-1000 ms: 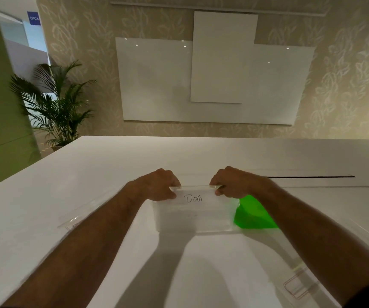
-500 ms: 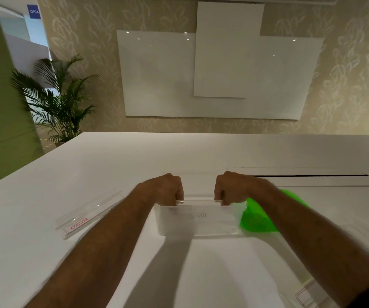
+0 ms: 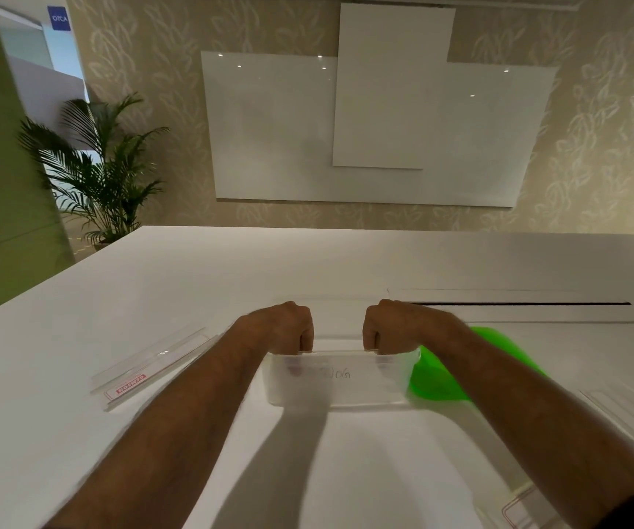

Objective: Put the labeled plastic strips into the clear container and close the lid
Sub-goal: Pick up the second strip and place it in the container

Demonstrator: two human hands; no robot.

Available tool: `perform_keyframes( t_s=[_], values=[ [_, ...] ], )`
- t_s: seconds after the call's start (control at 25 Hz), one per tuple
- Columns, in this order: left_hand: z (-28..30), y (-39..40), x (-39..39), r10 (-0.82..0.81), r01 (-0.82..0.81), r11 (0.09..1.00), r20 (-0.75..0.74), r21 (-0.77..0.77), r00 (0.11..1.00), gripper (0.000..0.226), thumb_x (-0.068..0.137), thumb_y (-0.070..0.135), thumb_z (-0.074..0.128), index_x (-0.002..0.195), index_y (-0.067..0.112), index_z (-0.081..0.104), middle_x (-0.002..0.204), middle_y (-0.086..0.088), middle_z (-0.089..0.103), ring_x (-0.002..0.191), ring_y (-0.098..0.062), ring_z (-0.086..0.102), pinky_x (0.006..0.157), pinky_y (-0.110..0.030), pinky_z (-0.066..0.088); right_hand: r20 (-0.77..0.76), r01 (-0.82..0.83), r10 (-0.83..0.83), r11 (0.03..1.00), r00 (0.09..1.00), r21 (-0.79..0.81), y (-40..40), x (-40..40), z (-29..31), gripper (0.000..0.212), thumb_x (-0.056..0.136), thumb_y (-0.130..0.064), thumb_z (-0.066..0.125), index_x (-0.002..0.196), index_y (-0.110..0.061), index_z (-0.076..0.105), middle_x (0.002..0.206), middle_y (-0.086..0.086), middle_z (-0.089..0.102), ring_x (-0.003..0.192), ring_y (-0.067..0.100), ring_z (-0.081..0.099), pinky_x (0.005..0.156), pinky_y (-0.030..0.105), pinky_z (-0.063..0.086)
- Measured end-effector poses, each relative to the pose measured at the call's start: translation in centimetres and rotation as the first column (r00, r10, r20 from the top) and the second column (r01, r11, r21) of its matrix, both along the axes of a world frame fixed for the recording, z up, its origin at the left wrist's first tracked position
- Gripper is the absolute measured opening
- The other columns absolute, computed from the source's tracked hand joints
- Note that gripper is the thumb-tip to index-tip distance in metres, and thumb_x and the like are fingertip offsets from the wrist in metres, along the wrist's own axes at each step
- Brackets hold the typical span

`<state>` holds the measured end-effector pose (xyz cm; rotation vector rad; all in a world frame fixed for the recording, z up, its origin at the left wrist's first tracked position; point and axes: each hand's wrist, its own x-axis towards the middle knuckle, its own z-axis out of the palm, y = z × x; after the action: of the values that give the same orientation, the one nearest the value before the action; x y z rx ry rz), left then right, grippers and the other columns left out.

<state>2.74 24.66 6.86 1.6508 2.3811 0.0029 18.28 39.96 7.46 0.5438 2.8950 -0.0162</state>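
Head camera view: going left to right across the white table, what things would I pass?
Clear strips with a red label → left hand → clear container → right hand → green lid → more clear strips.
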Motion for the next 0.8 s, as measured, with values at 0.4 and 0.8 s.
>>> perform_keyframes(
  t_s=[0.4,0.8],
  values=[
    [0.8,-2.0,1.1,0.103,-0.084,0.896,-0.019,0.435,0.994,0.048,0.091,0.047,0.063,0.134,0.025,0.057,0.135,0.004,0.061,0.124,-0.017,0.054,0.104,-0.037,0.045,-0.530,0.085,-0.083,0.996,0.844,-0.022,-0.4,2.5,1.0,0.046,0.094,-0.048,0.050,0.135,-0.027,0.055,0.140,-0.002,0.058,0.130,0.019,0.052,0.109,0.037,0.040],
    [-2.1,-3.2,5.4,0.273,0.023,0.784,-0.377,0.621,0.885,0.100,0.081,0.084,0.013,0.157,0.020,0.000,0.166,-0.007,-0.001,0.152,-0.028,-0.004,0.122,-0.054,0.001,-0.612,0.216,0.054,0.908,0.789,0.359,-2.7,6.8,-2.3,0.092,0.089,-0.075,0.017,0.153,-0.017,-0.014,0.163,0.011,-0.017,0.150,0.028,-0.016,0.120,0.058,0.003]
  ],
)
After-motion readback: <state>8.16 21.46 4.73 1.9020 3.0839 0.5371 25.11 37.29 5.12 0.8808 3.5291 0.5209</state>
